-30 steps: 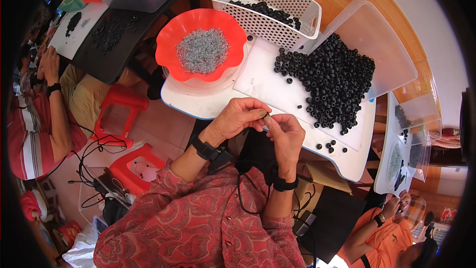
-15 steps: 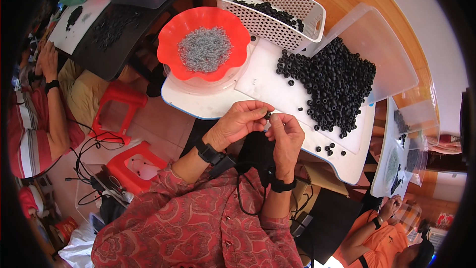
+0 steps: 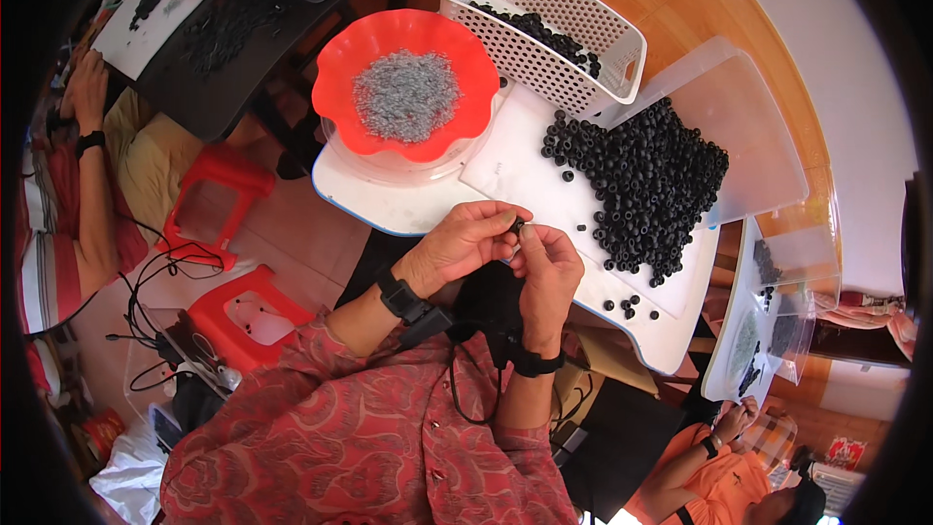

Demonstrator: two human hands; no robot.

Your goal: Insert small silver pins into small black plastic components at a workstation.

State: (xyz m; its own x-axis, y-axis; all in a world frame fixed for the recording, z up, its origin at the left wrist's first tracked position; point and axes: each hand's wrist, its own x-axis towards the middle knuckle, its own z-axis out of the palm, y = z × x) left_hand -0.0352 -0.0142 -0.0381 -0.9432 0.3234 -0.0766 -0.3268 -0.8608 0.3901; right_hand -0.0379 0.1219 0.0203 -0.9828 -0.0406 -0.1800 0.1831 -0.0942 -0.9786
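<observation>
My left hand (image 3: 465,245) pinches a small black ring-shaped piece (image 3: 516,227) between thumb and fingertips, in front of the table's near edge. Fingertips of my right hand (image 3: 547,267) are closed right against it; whatever they grip is too small to make out. Beyond my left hand, a red wavy-rimmed bowl (image 3: 476,68) holds a heap of small silvery-grey pieces (image 3: 406,95). A large pile of black ring-shaped pieces (image 3: 656,185) spreads over a white board (image 3: 530,156) to the far right of my hands. Several loose ones (image 3: 630,306) lie near the table edge.
A white perforated basket (image 3: 525,63) with black pieces stands behind the board. The pile spills from a clear plastic bin (image 3: 763,136) lying tipped. Red stools (image 3: 258,316) and cables are on the floor at left. Other people sit at tables to the left and lower right.
The whole view has shifted and turned slightly. My hands stay together at the black piece, with the fingertips a little differently placed around it.
</observation>
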